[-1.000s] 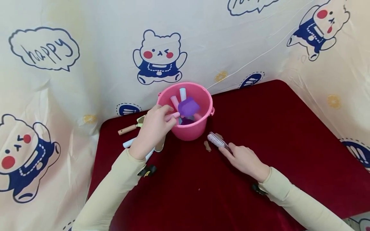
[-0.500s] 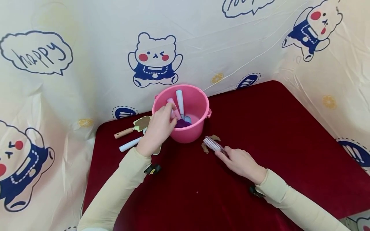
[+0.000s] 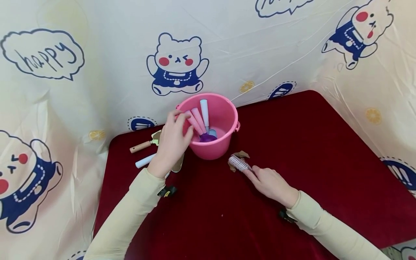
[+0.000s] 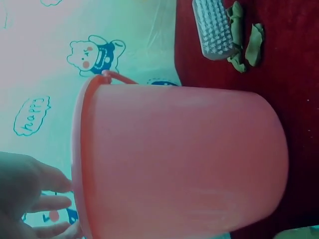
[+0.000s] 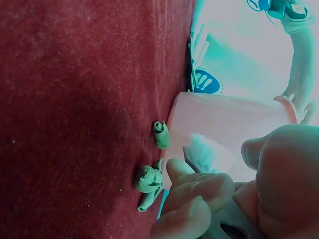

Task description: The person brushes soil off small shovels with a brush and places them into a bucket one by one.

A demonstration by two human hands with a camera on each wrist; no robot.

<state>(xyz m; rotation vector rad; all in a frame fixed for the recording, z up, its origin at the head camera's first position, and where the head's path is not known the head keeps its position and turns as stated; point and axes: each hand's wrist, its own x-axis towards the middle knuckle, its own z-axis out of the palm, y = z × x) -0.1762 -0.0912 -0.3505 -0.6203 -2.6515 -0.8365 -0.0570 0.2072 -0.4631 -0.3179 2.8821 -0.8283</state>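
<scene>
My left hand [image 3: 170, 142] is at the left rim of a pink bucket [image 3: 211, 150], fingers loosely bent and apart, holding nothing. Inside the bucket lean two pink handles [image 3: 194, 122], one ending in a purple head [image 3: 208, 138], and a pale blue handle [image 3: 204, 110]. In the left wrist view, fingertips overlap the bucket's rim. My right hand [image 3: 273, 184] grips a scrub brush [image 3: 238, 163] by its handle, white bristles showing, in front of the bucket. Brown curled scraps [image 3: 241, 154] lie on the table by the brush head; the right wrist view shows them as crumpled rolls [image 5: 148, 179].
Left of the bucket lie a small trowel with a wooden handle [image 3: 141, 146] and a tool with a pale blue handle [image 3: 144, 161], both partly behind the left hand. The dark red table [image 3: 308, 151] meets a printed cloth [image 3: 123, 54] at the back.
The left hand has lowered the purple-headed tool with the pink handle into the bucket and let go of it. The brush in the right hand has shifted slightly toward the brown scraps.
</scene>
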